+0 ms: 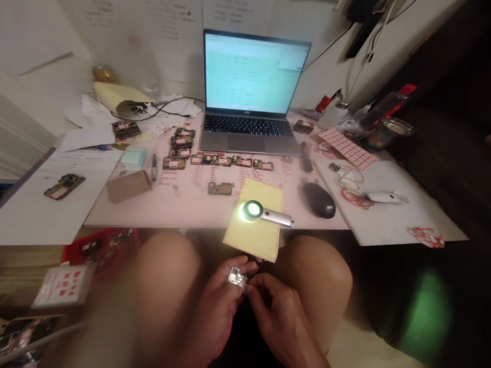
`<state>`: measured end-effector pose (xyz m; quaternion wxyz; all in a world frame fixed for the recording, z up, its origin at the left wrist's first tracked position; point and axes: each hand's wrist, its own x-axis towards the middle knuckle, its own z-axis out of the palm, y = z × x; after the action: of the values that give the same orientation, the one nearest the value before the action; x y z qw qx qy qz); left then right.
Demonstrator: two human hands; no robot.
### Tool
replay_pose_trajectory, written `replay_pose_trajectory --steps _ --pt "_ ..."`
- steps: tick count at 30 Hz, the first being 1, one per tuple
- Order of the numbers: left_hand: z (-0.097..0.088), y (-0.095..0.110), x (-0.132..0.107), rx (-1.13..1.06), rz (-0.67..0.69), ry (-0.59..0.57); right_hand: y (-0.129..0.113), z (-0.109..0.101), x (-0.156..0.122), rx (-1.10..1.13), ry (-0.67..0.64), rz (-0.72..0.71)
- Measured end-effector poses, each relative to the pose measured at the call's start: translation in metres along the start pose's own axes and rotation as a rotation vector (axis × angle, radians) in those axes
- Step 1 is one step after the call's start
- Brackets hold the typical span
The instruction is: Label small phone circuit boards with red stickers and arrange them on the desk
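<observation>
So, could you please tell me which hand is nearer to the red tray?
The left hand is nearer, sitting to the right of the red tray in view. The right hand is farther, beyond the left hand from the tray.

the small circuit board [238, 278] held low in view shines silver, with a dark end. the yellow sheet [249, 237] has a thin red border, and the magnifier's lamp [252, 209] glows green inside a dark ring. the mouse [319, 200] is black, the laptop screen [251, 71] a pale green-white, and the sheet of labels [347, 148] a grid of red squares on white.
</observation>
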<state>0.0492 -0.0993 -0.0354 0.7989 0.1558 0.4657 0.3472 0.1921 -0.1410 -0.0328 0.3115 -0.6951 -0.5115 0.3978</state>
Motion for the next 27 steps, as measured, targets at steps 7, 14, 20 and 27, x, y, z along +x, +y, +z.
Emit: replay_pose_trajectory --steps 7,14,20,27 --pt "0.002 0.000 0.000 0.072 0.018 0.008 0.001 0.001 0.000 -0.052 0.031 -0.007" --pt "0.000 -0.008 0.003 -0.021 0.051 0.065 0.005 0.011 -0.005 -0.091 0.188 0.085" --pt "0.005 0.000 -0.003 -0.080 0.028 0.076 0.002 0.005 0.003 0.316 0.128 0.172" --pt "0.003 0.006 0.003 0.050 0.117 0.197 -0.009 0.012 0.015 0.603 0.043 0.116"
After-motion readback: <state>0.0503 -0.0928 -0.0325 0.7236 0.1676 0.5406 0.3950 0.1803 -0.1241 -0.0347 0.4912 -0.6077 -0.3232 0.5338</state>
